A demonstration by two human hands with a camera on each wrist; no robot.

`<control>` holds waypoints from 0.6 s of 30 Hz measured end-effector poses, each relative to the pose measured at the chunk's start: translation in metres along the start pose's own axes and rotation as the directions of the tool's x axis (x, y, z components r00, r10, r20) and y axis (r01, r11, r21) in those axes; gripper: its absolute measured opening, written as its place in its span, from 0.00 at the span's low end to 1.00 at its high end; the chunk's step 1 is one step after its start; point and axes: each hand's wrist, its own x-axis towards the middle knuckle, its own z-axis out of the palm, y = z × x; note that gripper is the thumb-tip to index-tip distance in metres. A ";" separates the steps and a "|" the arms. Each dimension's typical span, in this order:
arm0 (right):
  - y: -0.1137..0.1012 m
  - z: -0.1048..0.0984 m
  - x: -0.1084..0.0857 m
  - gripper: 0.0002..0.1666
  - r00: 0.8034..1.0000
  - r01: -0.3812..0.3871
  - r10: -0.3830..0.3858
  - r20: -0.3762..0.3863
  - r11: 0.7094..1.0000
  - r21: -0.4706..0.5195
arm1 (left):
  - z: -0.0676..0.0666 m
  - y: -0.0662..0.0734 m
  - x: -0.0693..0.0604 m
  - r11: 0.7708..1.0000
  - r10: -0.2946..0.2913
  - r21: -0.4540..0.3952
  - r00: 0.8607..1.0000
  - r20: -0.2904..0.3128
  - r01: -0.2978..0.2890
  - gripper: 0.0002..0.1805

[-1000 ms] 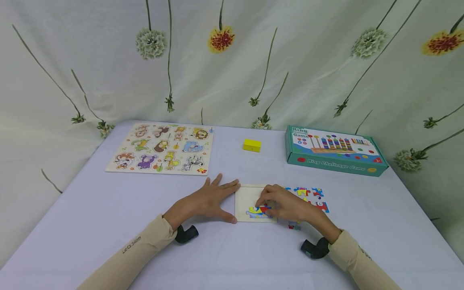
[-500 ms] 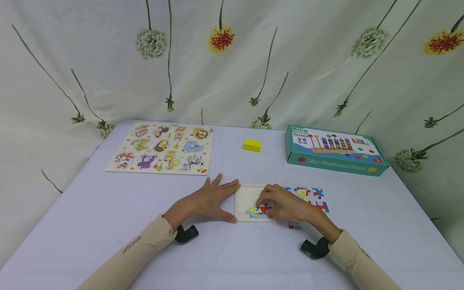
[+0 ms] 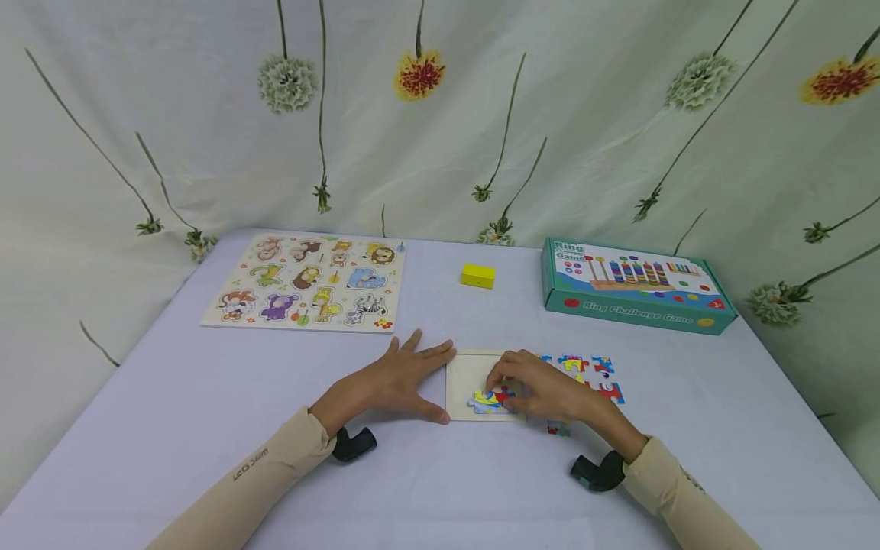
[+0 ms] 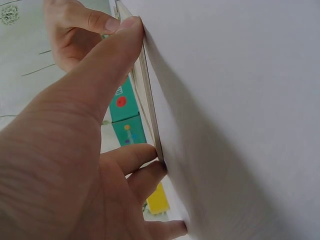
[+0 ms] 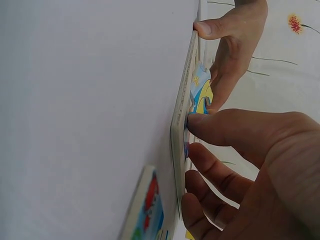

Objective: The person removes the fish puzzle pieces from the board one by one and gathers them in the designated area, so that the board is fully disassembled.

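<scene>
A pale wooden puzzle tray (image 3: 470,367) lies flat on the table between my hands. Spread wide, my left hand (image 3: 399,384) rests with thumb and fingertips against the tray's left edge. Over the tray's right half, my right hand (image 3: 546,387) curls its fingers and thumb down onto a jigsaw piece, largely hidden beneath them. Joined blue, yellow and red jigsaw pieces (image 3: 486,402) show in the tray's lower part. In the right wrist view, the thumb (image 5: 205,122) presses beside a blue-and-yellow piece (image 5: 201,90).
Several loose jigsaw pieces (image 3: 608,392) lie right of the tray, partly behind my right hand. Farther back are an animal peg puzzle board (image 3: 312,302), a yellow block (image 3: 477,276) and a green Ring Challenge Game box (image 3: 632,309). A flowered cloth hangs behind.
The right fingers shift very slightly over the jigsaw pieces, which move a little with them. My left hand and the tray stay in place.
</scene>
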 end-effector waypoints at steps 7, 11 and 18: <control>0.001 0.001 0.000 0.15 1.000 -0.008 0.008 0.000 1.000 0.011 | 0.000 0.001 -0.001 1.000 0.003 0.002 1.000 0.000 -0.003 0.55; 0.001 0.002 0.000 0.14 1.000 -0.019 0.019 -0.005 1.000 0.020 | 0.000 0.001 -0.001 1.000 0.000 0.004 1.000 0.000 0.000 0.55; 0.000 0.003 0.001 0.13 0.999 -0.030 0.030 -0.011 0.999 0.022 | 0.000 0.002 -0.001 1.000 -0.007 0.009 1.000 -0.001 0.007 0.55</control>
